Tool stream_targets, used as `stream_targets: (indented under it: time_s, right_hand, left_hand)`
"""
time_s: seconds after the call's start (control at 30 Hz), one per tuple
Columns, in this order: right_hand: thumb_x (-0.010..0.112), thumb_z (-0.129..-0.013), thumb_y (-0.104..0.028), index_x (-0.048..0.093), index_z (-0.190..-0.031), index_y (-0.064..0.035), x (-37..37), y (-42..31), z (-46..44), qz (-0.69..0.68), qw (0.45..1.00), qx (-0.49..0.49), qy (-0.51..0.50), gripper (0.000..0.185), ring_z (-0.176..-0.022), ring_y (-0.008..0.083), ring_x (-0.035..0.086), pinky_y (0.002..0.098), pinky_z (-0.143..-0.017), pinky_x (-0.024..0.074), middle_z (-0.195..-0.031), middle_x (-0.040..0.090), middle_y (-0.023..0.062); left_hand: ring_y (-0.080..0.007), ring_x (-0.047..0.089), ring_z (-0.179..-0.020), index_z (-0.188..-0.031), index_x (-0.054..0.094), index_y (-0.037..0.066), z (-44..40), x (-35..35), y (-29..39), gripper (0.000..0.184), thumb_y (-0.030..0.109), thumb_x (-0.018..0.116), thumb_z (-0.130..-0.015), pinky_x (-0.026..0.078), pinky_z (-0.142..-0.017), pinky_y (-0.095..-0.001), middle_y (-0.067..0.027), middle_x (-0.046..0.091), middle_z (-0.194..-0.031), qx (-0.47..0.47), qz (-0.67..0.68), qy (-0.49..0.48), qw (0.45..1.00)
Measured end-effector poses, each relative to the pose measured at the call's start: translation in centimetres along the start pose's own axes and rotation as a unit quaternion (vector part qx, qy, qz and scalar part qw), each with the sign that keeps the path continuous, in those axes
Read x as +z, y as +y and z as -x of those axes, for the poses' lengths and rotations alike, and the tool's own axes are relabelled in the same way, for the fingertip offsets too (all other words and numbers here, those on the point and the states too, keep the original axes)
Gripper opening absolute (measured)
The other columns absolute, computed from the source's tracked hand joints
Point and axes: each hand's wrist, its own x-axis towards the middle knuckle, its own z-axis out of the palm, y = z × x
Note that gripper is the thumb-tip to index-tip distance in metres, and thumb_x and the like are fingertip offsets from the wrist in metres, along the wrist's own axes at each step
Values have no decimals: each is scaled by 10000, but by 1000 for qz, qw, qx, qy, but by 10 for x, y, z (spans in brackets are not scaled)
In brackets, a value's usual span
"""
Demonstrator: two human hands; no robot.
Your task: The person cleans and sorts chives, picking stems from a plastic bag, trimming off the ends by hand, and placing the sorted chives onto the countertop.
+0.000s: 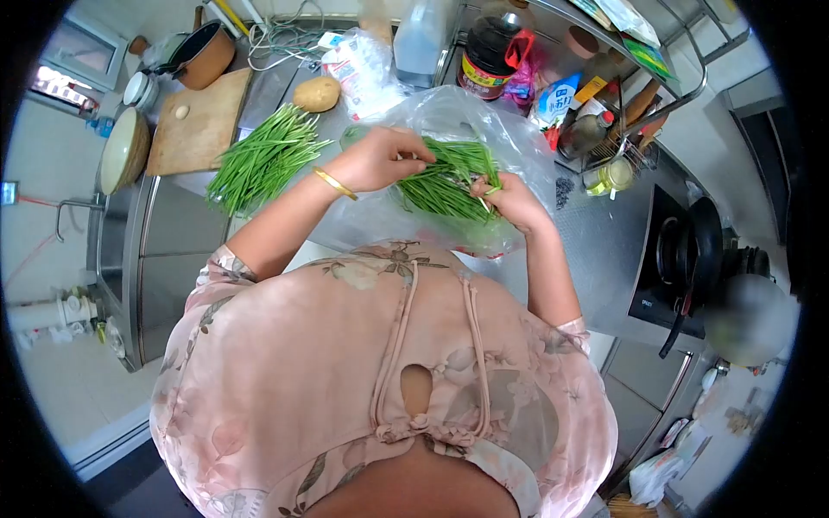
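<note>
A bunch of green garlic chives (445,192) lies on a clear plastic bag (354,211) in front of me. My right hand (515,203) grips some chives at the bunch's right end, thumb and fingers closed round them. At the bunch's upper left is my left hand (384,160), with a gold bangle (335,183) on the wrist. Its fingers are curled toward the thumb in a pinch over the chives; what is between the tips cannot be made out. A second pile of chives (266,160) rests on the counter to the left.
Behind the piles are a potato (317,94), a white plastic bag (361,73) and a large dark bottle (492,52). A cutting board (199,121) and a bowl (126,151) stand at left. On the right, a black pan (706,242) sits by the cooktop (649,289).
</note>
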Motion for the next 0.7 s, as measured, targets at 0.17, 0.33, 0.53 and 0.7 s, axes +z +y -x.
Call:
stream_targets:
  time_s: [0.17,0.33,0.53,0.7]
  right_hand:
    - [594,-776,-220,589,-769,-54,-10,-27,32,-121,990,-67,-32,166,-544,49,426,193,-489,316,-636,520,-22]
    - [588,-786,-237,568,-761,-61,-15,-53,47,-197,973,-109,-56,178,-534,56,416,196,-480,310,-620,491,-23]
    - [540,-833,-214,497,-757,-71,-24,-70,46,-385,911,-151,-12,168,-540,79,392,212,-486,320,-599,424,-12]
    - [542,-836,-223,507,-750,-70,-33,-79,45,-366,913,-181,18,179,-551,73,386,203,-501,319,-618,441,-7]
  left_hand:
    - [-223,570,-839,-951,608,14,-16,25,14,225,42,610,-728,443,-720,-309,-105,603,-918,133,-45,84,987]
    - [-214,580,-757,-934,610,15,-29,21,34,222,58,629,-717,452,-670,-300,-102,611,-835,185,-81,49,978]
    - [-122,536,-645,-869,614,11,-37,7,43,147,110,633,-761,432,-594,-237,-23,579,-717,35,94,65,993]
    - [-30,460,-562,-824,606,68,-42,-28,51,116,172,633,-782,368,-516,-166,43,539,-668,-87,301,156,937]
